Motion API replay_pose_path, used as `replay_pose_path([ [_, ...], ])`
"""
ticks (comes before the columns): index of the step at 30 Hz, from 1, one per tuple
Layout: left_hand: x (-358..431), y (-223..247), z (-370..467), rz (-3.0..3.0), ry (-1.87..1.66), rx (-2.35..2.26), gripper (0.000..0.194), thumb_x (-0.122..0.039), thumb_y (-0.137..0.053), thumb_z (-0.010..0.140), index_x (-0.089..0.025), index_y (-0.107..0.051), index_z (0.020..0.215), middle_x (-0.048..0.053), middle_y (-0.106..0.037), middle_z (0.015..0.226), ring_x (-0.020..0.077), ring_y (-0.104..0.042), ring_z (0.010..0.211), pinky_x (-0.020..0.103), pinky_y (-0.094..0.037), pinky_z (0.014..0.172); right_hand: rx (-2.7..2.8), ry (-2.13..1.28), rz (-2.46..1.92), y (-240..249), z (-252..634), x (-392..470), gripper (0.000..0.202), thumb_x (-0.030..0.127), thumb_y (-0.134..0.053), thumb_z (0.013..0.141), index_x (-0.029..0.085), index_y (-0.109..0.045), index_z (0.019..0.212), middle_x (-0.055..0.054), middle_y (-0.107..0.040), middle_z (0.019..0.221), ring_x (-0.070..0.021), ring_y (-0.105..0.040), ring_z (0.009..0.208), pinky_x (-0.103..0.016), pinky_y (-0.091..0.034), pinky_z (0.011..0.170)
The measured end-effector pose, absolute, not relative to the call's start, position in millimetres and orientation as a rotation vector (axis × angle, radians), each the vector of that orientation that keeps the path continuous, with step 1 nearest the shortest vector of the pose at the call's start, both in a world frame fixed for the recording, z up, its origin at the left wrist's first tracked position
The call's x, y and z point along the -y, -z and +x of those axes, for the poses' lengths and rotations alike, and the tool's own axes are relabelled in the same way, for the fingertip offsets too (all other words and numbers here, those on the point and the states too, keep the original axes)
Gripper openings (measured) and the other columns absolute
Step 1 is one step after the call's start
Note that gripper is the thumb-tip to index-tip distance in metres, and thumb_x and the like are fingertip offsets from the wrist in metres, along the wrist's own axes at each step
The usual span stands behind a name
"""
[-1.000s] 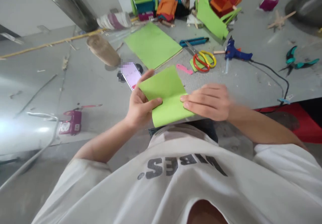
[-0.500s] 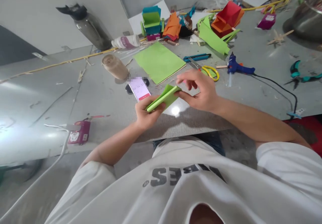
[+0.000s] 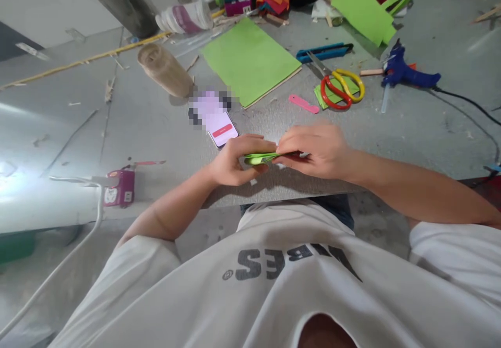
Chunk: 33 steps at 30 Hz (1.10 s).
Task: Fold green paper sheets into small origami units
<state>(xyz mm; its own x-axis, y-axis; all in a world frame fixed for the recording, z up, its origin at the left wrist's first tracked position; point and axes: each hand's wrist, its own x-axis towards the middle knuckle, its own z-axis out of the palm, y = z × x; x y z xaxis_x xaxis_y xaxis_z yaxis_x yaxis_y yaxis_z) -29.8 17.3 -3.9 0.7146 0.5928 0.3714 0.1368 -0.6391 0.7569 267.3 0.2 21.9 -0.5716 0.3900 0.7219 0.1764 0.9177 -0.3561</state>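
Folded green paper (image 3: 259, 158) is held edge-on between my two hands, above the front edge of the table. My left hand (image 3: 237, 161) pinches its left end, with the thumb below and the fingers above. At its right end my right hand (image 3: 315, 152) closes on the paper, fingers over the top and thumb underneath. A phone (image 3: 222, 129) lies just beyond my left hand. Past my right hand are a pink cutter (image 3: 303, 104) and scissors with red and yellow handles (image 3: 341, 90), which rest on small green pieces.
Green sheets (image 3: 252, 61) lie in the middle of the table (image 3: 148, 129). Behind are a blue cutter (image 3: 324, 52), folded paper shapes and bottles. A blue glue gun (image 3: 410, 71) with its cord is at right, a twine roll (image 3: 166, 70) at left.
My right hand has come down onto the green paper and closed on it. The paper has turned flatter and edge-on. The view has shifted closer, and the pink cutter and red scissor handle now show.
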Motion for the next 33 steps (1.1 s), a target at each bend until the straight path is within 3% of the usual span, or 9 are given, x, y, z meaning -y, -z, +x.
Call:
replay_pose_path([
  [4, -2, -9, -18, 2.106, -0.648, -0.541, 0.009, -0.039, -0.090, 0.100, -0.032, -0.088, 0.106, 0.006, -0.092, 0.102, 0.0341, -0.091, 0.101, 0.070, -0.063, 0.139, 2.199, -0.304, -0.412, -23, 259, 12, 0.007, 0.027, -0.079, 0.127, 0.024, -0.080, 0.120, -0.002, -0.092, 0.111, -0.0163, -0.087, 0.096, -0.028, -0.063, 0.082],
  [7, 9, -16, -13, 2.017, -0.702, -0.516, 0.012, -0.040, -0.089, 0.107, -0.029, -0.087, 0.111, 0.008, -0.092, 0.105, 0.0304, -0.089, 0.094, 0.053, -0.077, 0.107, 2.192, -0.240, -0.449, -24, 256, 19, 0.005, 0.025, -0.081, 0.124, 0.026, -0.081, 0.130, -0.003, -0.092, 0.117, -0.0184, -0.089, 0.101, -0.031, -0.066, 0.086],
  [10, 15, -15, -11, 1.969, -0.776, -0.499, 0.012, -0.035, -0.082, 0.116, -0.025, -0.087, 0.120, 0.009, -0.092, 0.106, 0.0267, -0.088, 0.090, 0.038, -0.073, 0.083, 2.131, -0.169, -0.469, -24, 257, 23, 0.015, 0.027, -0.083, 0.124, 0.027, -0.079, 0.138, -0.002, -0.093, 0.119, -0.0189, -0.090, 0.100, -0.032, -0.070, 0.086],
  [15, 20, -1, -11, 1.957, -0.873, -0.560, 0.028, -0.048, -0.078, 0.122, -0.024, -0.088, 0.130, 0.013, -0.093, 0.117, 0.0302, -0.091, 0.101, 0.041, -0.074, 0.087, 2.108, -0.156, -0.473, -17, 258, 21, 0.017, 0.033, -0.084, 0.122, 0.030, -0.079, 0.138, -0.004, -0.095, 0.124, -0.0220, -0.093, 0.100, -0.036, -0.077, 0.087],
  [19, 20, 8, -8, 1.943, -0.915, -0.555, 0.047, -0.068, -0.070, 0.125, -0.024, -0.085, 0.120, 0.012, -0.091, 0.109, 0.0269, -0.085, 0.091, 0.040, -0.071, 0.085, 2.091, -0.162, -0.456, -12, 257, 20, 0.019, 0.022, -0.086, 0.117, 0.030, -0.078, 0.132, -0.005, -0.095, 0.128, -0.0220, -0.093, 0.104, -0.036, -0.078, 0.089],
  [24, 17, 16, -6, 1.948, -0.965, -0.611, 0.070, -0.092, -0.063, 0.120, -0.025, -0.083, 0.121, 0.013, -0.088, 0.106, 0.0300, -0.085, 0.094, 0.046, -0.070, 0.092, 2.109, -0.163, -0.464, -15, 258, 19, 0.009, 0.030, -0.082, 0.122, 0.030, -0.074, 0.126, -0.006, -0.093, 0.127, -0.0215, -0.091, 0.107, -0.038, -0.078, 0.088],
  [29, 12, 20, -12, 2.084, -0.991, -0.521, 0.066, -0.083, -0.059, 0.124, -0.024, -0.084, 0.138, 0.014, -0.089, 0.107, 0.0303, -0.083, 0.091, 0.046, -0.068, 0.090, 2.225, -0.291, -0.382, -28, 267, 11, 0.019, 0.012, -0.070, 0.125, 0.029, -0.073, 0.134, -0.007, -0.093, 0.137, -0.0162, -0.091, 0.120, -0.031, -0.077, 0.100],
  [33, 11, 22, -13, 2.082, -1.044, -0.451, 0.056, -0.074, -0.068, 0.125, -0.025, -0.086, 0.145, 0.015, -0.093, 0.116, 0.0294, -0.084, 0.092, 0.045, -0.067, 0.091, 2.303, -0.316, -0.336, -31, 273, 0, 0.017, 0.016, -0.064, 0.131, 0.029, -0.075, 0.132, -0.004, -0.091, 0.132, -0.0136, -0.089, 0.115, -0.027, -0.073, 0.096],
])
